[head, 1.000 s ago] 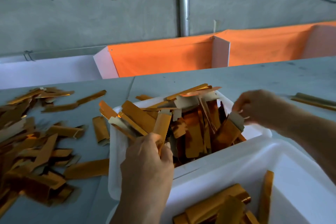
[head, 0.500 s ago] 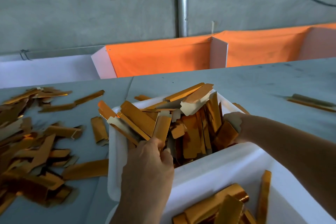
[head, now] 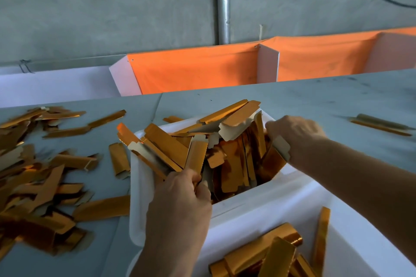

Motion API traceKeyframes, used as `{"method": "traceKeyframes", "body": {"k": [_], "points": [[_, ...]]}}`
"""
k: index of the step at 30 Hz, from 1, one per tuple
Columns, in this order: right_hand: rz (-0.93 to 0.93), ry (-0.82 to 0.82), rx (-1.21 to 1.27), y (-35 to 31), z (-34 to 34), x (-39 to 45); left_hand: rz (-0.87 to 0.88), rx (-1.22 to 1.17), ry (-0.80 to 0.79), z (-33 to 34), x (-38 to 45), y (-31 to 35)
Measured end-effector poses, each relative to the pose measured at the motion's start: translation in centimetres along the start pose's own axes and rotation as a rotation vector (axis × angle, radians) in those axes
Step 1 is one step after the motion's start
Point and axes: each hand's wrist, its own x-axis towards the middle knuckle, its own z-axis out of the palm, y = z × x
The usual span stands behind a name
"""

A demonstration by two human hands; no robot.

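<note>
Gripping gold strips (head: 229, 164), left hand (head: 180, 207) and right hand (head: 295, 130) both curl.

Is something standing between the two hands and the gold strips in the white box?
Nothing visible does. The left hand grips gold strips at the near side of the white box, and the right hand holds one strip at the box's right edge.

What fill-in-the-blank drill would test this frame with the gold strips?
The left hand and right hand grip gold foil strips inside a ___ bin. The loose pile of strips lies on the grey table to the bin's ___ side. The cloth hung behind the table is ___. Missing: white; left; orange.
</note>
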Motion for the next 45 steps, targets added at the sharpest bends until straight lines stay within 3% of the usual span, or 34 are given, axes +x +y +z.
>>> {"method": "traceKeyframes", "body": {"k": [4, 9, 14, 19, 25, 27, 29, 31, 34, 37, 41, 45], "points": [[0.030, 0.135, 0.031, 0.9, -1.6, 0.2, 0.007, 0.001, -0.001, 0.1, 0.1, -0.1], [0.046, 0.133, 0.376, 1.5, -1.1, 0.9, 0.010, 0.012, -0.002, 0.1, 0.0, -0.1], [0.051, 0.261, 0.643, 2.3, -0.8, 0.1, -0.008, 0.026, -0.010, 0.0, 0.1, 0.0], [-0.016, 0.360, 0.597, 2.0, -1.0, -0.7, -0.016, 0.018, -0.021, -0.1, 0.0, 0.1], [0.008, 0.702, 0.782, 2.2, -1.8, -1.5, 0.016, -0.003, -0.009, -0.4, 0.0, 0.3], [0.066, 0.584, 1.077, 2.3, -1.8, -2.0, 0.037, -0.039, 0.005, -0.6, 0.2, 0.6], [0.031, 0.322, 1.565, 1.8, -2.1, -2.9, 0.069, -0.124, 0.012, -0.9, 0.2, 1.1], [-0.022, 0.055, 1.857, 1.0, -2.1, -4.0, 0.110, -0.286, 0.025, -1.3, 0.2, 1.6], [-0.048, -0.200, 1.849, -0.5, -1.1, -5.7, 0.146, -0.640, -0.014, -1.8, -0.2, 2.2], [-0.036, -0.338, 1.817, -2.1, -0.3, -6.8, 0.178, -0.731, -0.034, -1.7, -0.3, 2.4], [-0.060, -0.298, 1.638, -2.8, -0.6, -7.1, 0.117, -0.727, 0.001, -1.5, -0.3, 2.1], [-0.144, 0.006, 1.583, -1.9, -1.8, -6.9, 0.114, -0.633, -0.062, -1.5, -0.3, 1.7]]}}
